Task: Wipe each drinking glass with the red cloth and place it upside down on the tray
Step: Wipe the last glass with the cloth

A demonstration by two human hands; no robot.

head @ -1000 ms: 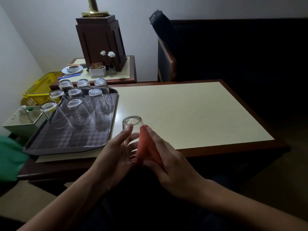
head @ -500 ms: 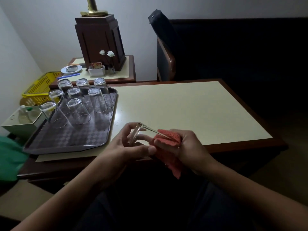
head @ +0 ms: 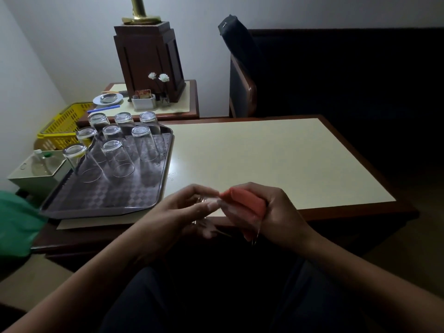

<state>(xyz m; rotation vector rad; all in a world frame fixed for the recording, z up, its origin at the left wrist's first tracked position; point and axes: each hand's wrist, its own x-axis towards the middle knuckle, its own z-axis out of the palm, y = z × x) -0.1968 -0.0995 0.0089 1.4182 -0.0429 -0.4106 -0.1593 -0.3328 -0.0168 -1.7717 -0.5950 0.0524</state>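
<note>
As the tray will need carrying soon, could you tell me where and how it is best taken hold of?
Probably by the raised rim of the tray, gripped on both long sides at once, coming from left and right toward the far half: the upside-down glasses crowd there, so the weight likely sits there.

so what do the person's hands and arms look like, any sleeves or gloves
No gloves on the left hand or right hand, and no ring, watch or bracelet shows. The left forearm and right forearm are bare to the frame's edge, no sleeve in view. Dim light hides finer marks.
</note>
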